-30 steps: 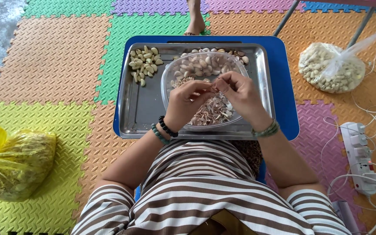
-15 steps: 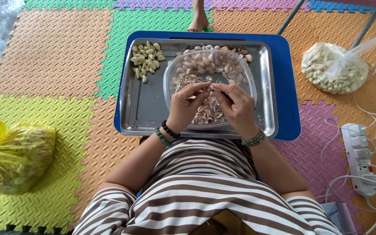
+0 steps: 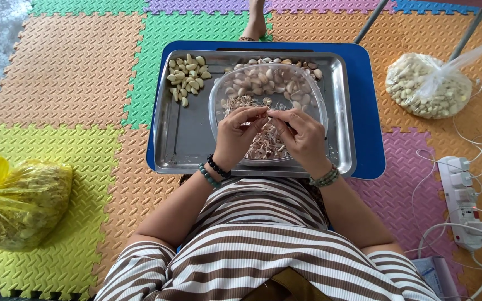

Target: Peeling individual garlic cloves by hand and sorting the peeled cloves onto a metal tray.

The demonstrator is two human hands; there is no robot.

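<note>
Head view: the left hand (image 3: 236,135) and right hand (image 3: 301,137) meet over a clear bowl (image 3: 224,89), fingertips pinched together on one garlic clove (image 3: 268,116) held between them above the papery skins (image 3: 263,146); unpeeled cloves (image 3: 269,83) fill the bowl's far side; the bowl sits in a steel tray (image 3: 179,139) on a blue board (image 3: 366,111); peeled cloves (image 3: 187,78) lie in the tray's far left corner; a yellow bag (image 3: 20,203) rests on the foam mat (image 3: 68,67) at left, a clear bag (image 3: 428,83) at right, a power strip (image 3: 464,198) nearer.

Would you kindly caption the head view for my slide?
Both hands, left hand and right hand, pinch a garlic clove over a clear bowl.
</note>
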